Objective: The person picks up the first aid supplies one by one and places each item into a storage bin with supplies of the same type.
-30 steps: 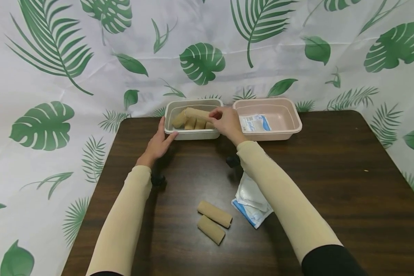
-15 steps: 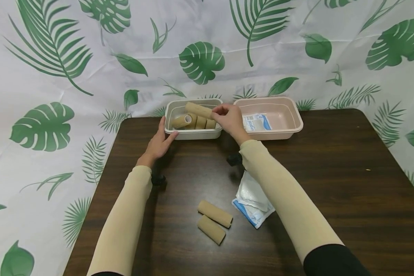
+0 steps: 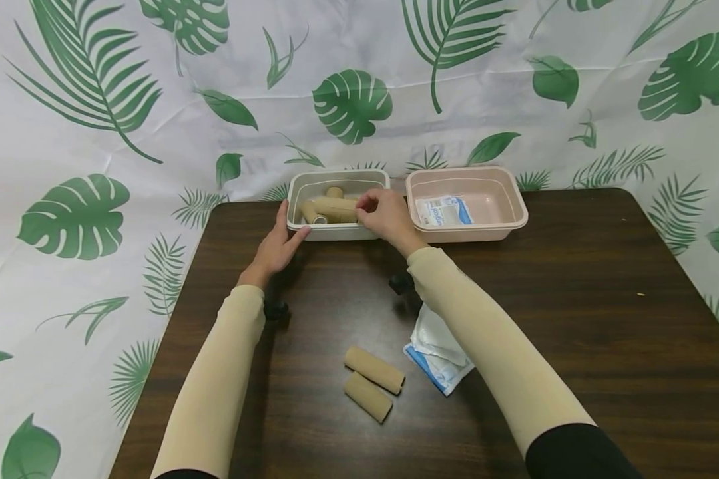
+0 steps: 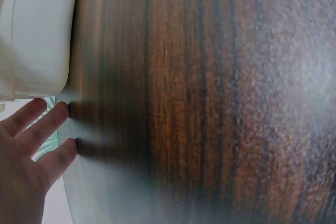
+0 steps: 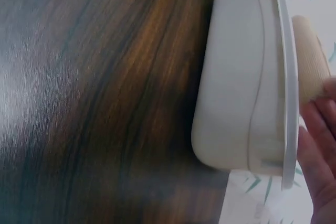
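In the head view my right hand (image 3: pixel 385 214) pinches the near end of a tan tube (image 3: pixel 333 207), which lies over other tan tubes inside the off-white tub (image 3: pixel 347 232). The right wrist view shows that tube (image 5: pixel 310 59) beyond the tub's rim, with finger and thumb at its lower end. A hollow end faces out from another tube (image 3: pixel 313 214) at the tub's left. My left hand (image 3: pixel 273 247) rests against the tub's left end, thumb at the front corner and fingers along the side. From the left wrist its fingers (image 4: pixel 44 124) look straight, touching the tub's end.
Right of the off-white tub stands a pink tub (image 3: pixel 491 199) holding a white-and-blue packet (image 3: pixel 443 211). Two more tan tubes (image 3: pixel 371 382) lie side by side on the dark wooden table (image 3: pixel 575 319). White-and-blue packets (image 3: pixel 437 346) lie partly under the right forearm. A leaf-print curtain hangs behind.
My right hand first lifted the tube a little, then lowered it into the off-white tub. The tubes under it have shifted. The left hand stays in place.
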